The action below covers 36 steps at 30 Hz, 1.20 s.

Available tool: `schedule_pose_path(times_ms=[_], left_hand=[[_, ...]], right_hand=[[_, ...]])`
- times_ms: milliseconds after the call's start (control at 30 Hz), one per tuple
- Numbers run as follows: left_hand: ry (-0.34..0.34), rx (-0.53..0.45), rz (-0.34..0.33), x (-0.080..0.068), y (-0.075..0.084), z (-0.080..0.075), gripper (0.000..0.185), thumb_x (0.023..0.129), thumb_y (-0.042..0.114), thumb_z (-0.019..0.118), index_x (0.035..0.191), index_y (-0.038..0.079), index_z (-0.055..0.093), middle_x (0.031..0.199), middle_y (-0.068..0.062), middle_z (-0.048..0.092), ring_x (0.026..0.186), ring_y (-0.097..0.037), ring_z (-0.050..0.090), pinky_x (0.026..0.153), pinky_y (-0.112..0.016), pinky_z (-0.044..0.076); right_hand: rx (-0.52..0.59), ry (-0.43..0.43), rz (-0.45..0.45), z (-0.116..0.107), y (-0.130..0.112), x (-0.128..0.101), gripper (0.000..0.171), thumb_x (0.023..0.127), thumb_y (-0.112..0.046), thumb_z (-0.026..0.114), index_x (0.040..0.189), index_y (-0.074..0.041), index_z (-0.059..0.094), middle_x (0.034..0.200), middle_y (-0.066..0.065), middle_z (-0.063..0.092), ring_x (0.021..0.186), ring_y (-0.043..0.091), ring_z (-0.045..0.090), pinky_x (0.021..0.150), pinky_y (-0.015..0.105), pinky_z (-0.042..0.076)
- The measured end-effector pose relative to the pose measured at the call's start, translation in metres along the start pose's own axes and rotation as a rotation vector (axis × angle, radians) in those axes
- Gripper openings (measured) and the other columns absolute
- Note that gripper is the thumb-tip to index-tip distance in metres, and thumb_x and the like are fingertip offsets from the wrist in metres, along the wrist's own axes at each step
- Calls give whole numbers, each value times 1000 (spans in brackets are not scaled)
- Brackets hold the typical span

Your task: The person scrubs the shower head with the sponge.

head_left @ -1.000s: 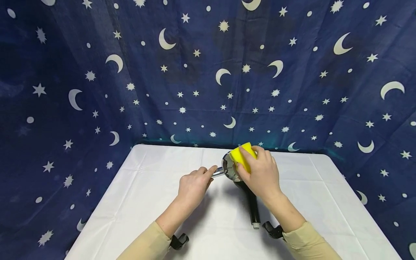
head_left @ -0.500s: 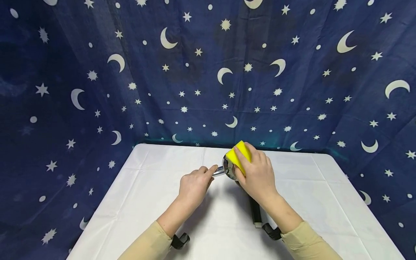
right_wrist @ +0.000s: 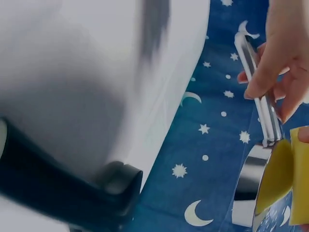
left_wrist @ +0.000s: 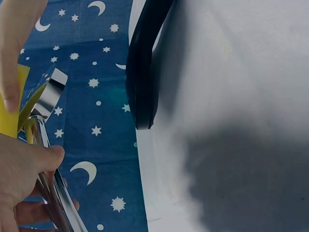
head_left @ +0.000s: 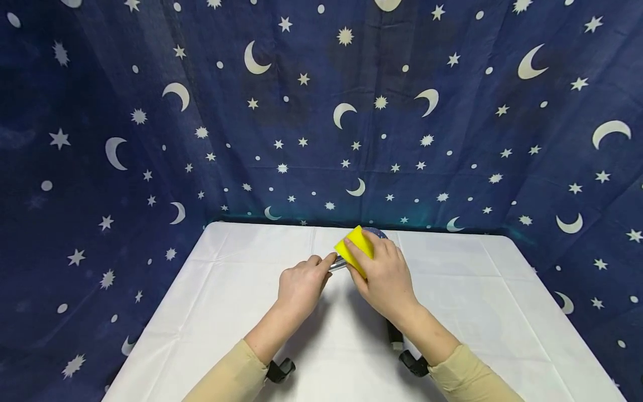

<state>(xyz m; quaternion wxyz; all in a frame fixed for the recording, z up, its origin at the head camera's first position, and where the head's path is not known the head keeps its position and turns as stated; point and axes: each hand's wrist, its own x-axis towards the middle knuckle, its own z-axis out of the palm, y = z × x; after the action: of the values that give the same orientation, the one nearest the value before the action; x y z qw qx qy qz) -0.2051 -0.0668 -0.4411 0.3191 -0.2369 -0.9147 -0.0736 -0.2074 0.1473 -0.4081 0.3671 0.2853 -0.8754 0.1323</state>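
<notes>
My left hand (head_left: 300, 283) grips the slim chrome handle (head_left: 338, 265) of a round-headed tool. Its thick metal rim (right_wrist: 248, 183) and flat, mirror-like face (head_left: 377, 231) are mostly covered by a yellow sponge (head_left: 359, 245) in the head view. My right hand (head_left: 387, 273) pinches that sponge between thumb and fingers at the handle side of the face. In the left wrist view, the rim (left_wrist: 50, 92) is seen edge-on, with the sponge reflected in the face. Whether the sponge touches the face is hard to tell. Below them lies a black curved object (head_left: 394, 333) with a pale tip, partly hidden by my right forearm.
A white cloth covers the table (head_left: 221, 312). Dark blue fabric with moons and stars (head_left: 311, 123) hangs behind the table and along its sides. Each wrist carries a black mount, the left mount (head_left: 281, 371) and the right mount (head_left: 414, 364).
My right hand has moved the sponge leftward across the round face, from its right side toward the handle. The left hand stays in place on the handle.
</notes>
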Motion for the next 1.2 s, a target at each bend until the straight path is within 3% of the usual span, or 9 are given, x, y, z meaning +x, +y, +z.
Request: schedule_pose_path(times_ms=[100,267,367,633,800,1033,1200], left_hand=[[3,0,-5,-3,-2,0,46,86,24,85,129,26,68,87,3,66,59,-16,63,39,-27,39],[17,-19,-7,-5,-5,1,46,86,24,85,129,27,67,87,4,66,60,-16,63,39,-29,40],[19,-35,-11,-5,-5,0,46,86,24,85,128,27,67,87,3,66,59,-17,63,39,-30,40],[-11,-77,-46,-1,-4,-3,46,87,23,85,129,28,67,89,3,68,61,-16,65,41,-27,43],[-22,-82,-52,-2,-4,-4,46,87,23,85,129,28,66,90,2,69,60,-16,64,42,-27,43],[17,-90,-45,-2,-5,-4,47,85,24,85,128,28,66,89,2,68,60,-19,65,40,-33,43],[22,-96,-46,-2,-5,-4,46,86,24,85,127,28,66,88,3,68,59,-18,64,40,-33,43]], right_hand=[[-26,-2,-8,-2,5,1,52,88,-26,78,138,-19,66,135,24,55,105,42,56,83,52,50],[-41,37,129,-8,24,4,54,85,-22,78,138,-17,66,135,24,53,108,45,51,85,55,46],[-23,45,145,-8,24,3,53,87,-25,79,138,-16,66,134,25,53,109,45,51,86,56,47],[26,5,-41,3,-8,-10,52,88,-30,79,138,-19,67,132,25,56,106,42,56,83,53,51],[-11,-3,-127,0,-3,-12,52,86,-24,78,137,-20,67,132,22,57,110,42,57,84,53,52],[-25,92,68,-14,34,-3,50,85,-21,75,135,-18,68,132,24,55,102,45,53,81,55,46],[7,108,134,-15,33,-1,48,86,-23,76,133,-15,69,130,24,55,104,45,53,84,55,46]])
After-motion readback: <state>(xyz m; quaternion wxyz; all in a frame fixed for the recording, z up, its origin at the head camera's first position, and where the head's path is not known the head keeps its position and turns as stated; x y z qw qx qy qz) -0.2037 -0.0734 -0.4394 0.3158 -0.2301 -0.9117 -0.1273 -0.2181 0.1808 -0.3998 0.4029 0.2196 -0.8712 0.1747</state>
